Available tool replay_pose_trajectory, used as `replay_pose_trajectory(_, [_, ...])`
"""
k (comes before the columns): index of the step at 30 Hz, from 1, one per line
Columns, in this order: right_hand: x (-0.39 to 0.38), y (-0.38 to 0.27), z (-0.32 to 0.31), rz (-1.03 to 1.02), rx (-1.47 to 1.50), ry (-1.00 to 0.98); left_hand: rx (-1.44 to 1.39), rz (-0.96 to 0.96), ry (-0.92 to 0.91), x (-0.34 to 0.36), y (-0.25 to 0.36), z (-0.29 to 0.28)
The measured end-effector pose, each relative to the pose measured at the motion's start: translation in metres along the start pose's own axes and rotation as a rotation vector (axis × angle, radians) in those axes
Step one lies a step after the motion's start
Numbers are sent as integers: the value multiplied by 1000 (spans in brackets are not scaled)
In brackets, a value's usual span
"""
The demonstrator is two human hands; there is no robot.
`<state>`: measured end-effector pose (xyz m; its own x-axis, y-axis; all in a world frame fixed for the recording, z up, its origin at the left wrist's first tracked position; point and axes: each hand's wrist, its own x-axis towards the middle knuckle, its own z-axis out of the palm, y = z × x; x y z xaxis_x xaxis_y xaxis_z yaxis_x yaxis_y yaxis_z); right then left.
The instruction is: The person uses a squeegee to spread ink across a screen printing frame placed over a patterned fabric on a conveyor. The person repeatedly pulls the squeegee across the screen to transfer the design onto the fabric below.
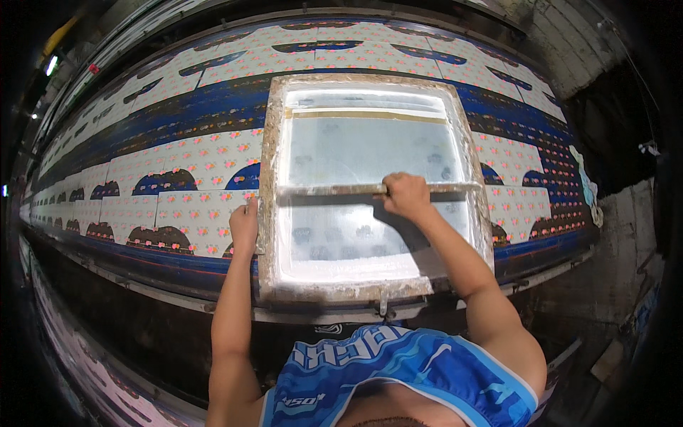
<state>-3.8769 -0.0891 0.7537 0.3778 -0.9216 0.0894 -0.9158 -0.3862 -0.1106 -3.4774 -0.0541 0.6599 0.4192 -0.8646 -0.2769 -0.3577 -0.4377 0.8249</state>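
A white-coated printing screen [370,242] in a worn, paint-crusted frame [478,235] lies on a long blue table. A long squeegee bar [327,189] spans the screen from side to side, about halfway up. My right hand [407,193] is closed over the bar right of its middle and casts a shadow on the screen. My left hand [243,226] is at the frame's left edge, with its fingers curled against it. Pale fabric panels [192,220] printed with small pink flowers lie around the screen, with dark curved cut-out shapes between them.
The table's blue bed [555,146] stretches left and right, with more printed panels [370,60] along its far side. A pale cloth [585,185] hangs at the right end. A metal rail [541,277] runs along the near edge. Concrete surfaces [626,242] are at right.
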Motion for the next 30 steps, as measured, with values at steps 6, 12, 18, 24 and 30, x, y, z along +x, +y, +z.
replay_pose_trajectory(6, [-123, -62, -10, -4, -9, -37, 6, 51, -15, 8, -11, 2])
replay_pose_trajectory(12, [-178, -94, -20, 2, 18, 25, 73, 98, -28, 12, -13, 4])
replay_pose_trajectory(18, [-195, -101, -30, -31, 56, 23, 38, 106, -31, 11, -9, 7])
replay_pose_trajectory(24, [-209, -49, -60, 171, 492, -114, 37, 33, 15, 14, -11, 5])
replay_pose_trajectory(30, [-228, 119, -67, 587, -20, 333, 34, 1, 56, 14, -7, 6])
